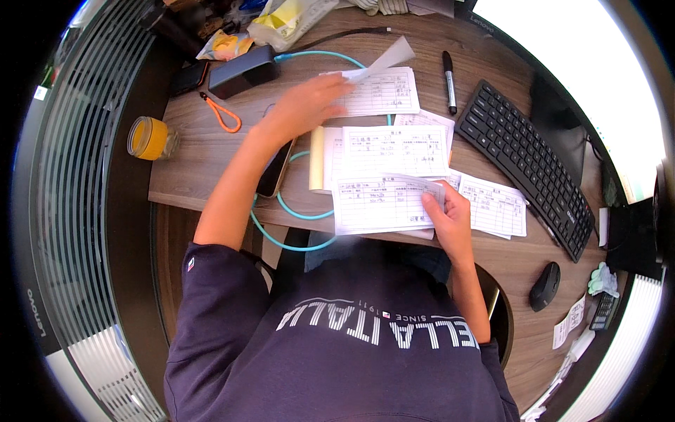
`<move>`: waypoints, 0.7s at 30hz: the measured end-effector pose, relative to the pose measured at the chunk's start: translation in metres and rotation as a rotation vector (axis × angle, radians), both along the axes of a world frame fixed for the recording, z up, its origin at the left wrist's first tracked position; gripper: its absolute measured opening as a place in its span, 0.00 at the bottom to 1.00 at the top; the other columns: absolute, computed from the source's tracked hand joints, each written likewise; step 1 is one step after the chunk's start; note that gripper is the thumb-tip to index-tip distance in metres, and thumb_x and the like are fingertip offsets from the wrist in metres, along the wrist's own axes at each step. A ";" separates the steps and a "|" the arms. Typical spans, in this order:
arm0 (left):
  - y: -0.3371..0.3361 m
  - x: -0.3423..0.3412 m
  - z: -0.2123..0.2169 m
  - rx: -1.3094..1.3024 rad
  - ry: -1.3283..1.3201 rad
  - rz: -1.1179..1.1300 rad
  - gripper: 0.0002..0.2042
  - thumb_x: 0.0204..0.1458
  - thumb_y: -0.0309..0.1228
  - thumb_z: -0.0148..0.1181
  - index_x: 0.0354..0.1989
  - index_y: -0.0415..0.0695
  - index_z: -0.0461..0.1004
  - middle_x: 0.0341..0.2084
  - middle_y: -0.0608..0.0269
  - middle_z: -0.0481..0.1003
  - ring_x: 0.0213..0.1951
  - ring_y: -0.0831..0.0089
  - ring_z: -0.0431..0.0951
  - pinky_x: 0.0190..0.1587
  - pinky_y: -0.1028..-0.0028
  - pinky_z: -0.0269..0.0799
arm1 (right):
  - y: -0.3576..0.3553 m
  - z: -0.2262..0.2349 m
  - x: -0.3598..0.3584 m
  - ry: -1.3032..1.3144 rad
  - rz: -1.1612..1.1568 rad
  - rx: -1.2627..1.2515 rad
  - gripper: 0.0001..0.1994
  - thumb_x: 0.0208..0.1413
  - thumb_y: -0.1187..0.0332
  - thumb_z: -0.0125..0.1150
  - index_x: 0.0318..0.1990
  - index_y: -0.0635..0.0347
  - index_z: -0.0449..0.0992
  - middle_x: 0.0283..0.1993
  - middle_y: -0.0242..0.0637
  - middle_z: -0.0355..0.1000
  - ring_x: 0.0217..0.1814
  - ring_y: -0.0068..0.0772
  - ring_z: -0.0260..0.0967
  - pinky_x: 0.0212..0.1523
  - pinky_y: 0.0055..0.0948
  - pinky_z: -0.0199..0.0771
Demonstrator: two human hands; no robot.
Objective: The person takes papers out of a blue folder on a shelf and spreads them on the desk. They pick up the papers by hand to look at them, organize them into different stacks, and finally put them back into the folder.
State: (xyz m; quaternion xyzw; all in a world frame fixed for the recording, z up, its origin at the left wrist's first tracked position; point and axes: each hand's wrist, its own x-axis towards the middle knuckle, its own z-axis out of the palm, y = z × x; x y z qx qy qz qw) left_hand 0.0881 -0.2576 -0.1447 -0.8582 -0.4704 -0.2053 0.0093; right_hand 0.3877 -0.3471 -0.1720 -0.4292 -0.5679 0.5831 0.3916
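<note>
My left hand (309, 105) is at the far pile of filled-in forms (390, 95), slightly smeared by motion. A curled paper slip (387, 60) rises from its fingertips above that pile. My right hand (450, 214) grips the right edge of a form slip (383, 204) near the desk's front edge, thumb on top; whether more sheets lie under it is hard to tell. Just beyond lies another form (394, 151), on a pad with a cream-coloured roll-like edge (317, 158). More forms (492, 204) are spread to the right of my right hand.
A black marker (449, 83), a keyboard (527, 162) and a mouse (544, 286) are on the right. Under my left forearm lies a phone (275, 169), beside a looping teal cable (295, 246). Further left are a grey box (244, 72), an orange strap (223, 114) and a jar (151, 138).
</note>
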 end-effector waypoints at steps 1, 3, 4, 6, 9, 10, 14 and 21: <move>-0.004 0.003 -0.001 -0.111 0.013 -0.002 0.15 0.50 0.31 0.56 0.48 0.46 0.70 0.49 0.60 0.69 0.49 0.58 0.71 0.48 0.66 0.69 | 0.000 0.000 0.000 -0.016 0.002 0.005 0.10 0.54 0.73 0.52 0.41 0.70 0.71 0.33 0.35 0.74 0.35 0.18 0.66 0.37 0.20 0.67; -0.004 0.005 0.003 -0.255 -0.013 0.010 0.17 0.48 0.35 0.58 0.47 0.45 0.70 0.49 0.59 0.69 0.48 0.58 0.71 0.49 0.65 0.68 | 0.001 -0.001 0.001 -0.022 -0.002 0.004 0.10 0.54 0.73 0.52 0.41 0.70 0.71 0.33 0.35 0.74 0.35 0.17 0.66 0.37 0.20 0.67; -0.003 0.004 0.002 -0.262 -0.025 0.004 0.16 0.48 0.34 0.58 0.47 0.45 0.70 0.49 0.59 0.69 0.48 0.58 0.71 0.48 0.65 0.69 | 0.001 -0.001 0.001 -0.026 -0.002 0.003 0.10 0.54 0.73 0.52 0.41 0.71 0.71 0.33 0.35 0.74 0.35 0.17 0.66 0.37 0.20 0.67; 0.000 0.003 0.001 -0.263 -0.034 -0.009 0.15 0.49 0.33 0.57 0.46 0.44 0.71 0.47 0.59 0.70 0.46 0.58 0.72 0.47 0.66 0.70 | 0.001 -0.002 0.001 -0.016 -0.004 0.001 0.10 0.54 0.73 0.52 0.41 0.71 0.71 0.33 0.35 0.74 0.35 0.17 0.66 0.37 0.20 0.67; 0.005 0.001 -0.004 -0.224 -0.072 0.007 0.12 0.50 0.31 0.56 0.42 0.42 0.72 0.42 0.58 0.72 0.43 0.58 0.73 0.43 0.67 0.70 | 0.000 -0.001 0.000 0.013 -0.007 -0.012 0.10 0.54 0.73 0.52 0.41 0.71 0.71 0.33 0.35 0.73 0.35 0.18 0.66 0.37 0.20 0.67; 0.006 0.000 -0.006 -0.201 -0.115 0.037 0.11 0.50 0.30 0.56 0.41 0.41 0.72 0.40 0.58 0.72 0.41 0.58 0.74 0.41 0.68 0.70 | -0.001 0.000 0.000 0.026 -0.008 -0.018 0.10 0.54 0.73 0.52 0.41 0.71 0.71 0.33 0.35 0.73 0.35 0.18 0.66 0.37 0.20 0.67; 0.013 -0.004 -0.011 -0.128 -0.321 0.103 0.07 0.49 0.28 0.57 0.35 0.38 0.73 0.29 0.61 0.74 0.30 0.69 0.74 0.33 0.76 0.68 | 0.000 -0.001 0.000 0.009 0.000 -0.012 0.10 0.55 0.72 0.52 0.42 0.71 0.71 0.33 0.35 0.73 0.35 0.18 0.66 0.37 0.20 0.67; 0.018 -0.010 -0.020 -0.314 -0.681 0.287 0.07 0.48 0.30 0.61 0.29 0.38 0.73 0.22 0.73 0.72 0.24 0.88 0.66 0.26 0.84 0.60 | 0.000 -0.001 0.000 -0.013 -0.010 0.002 0.10 0.54 0.72 0.53 0.41 0.70 0.71 0.33 0.35 0.74 0.34 0.18 0.66 0.37 0.20 0.66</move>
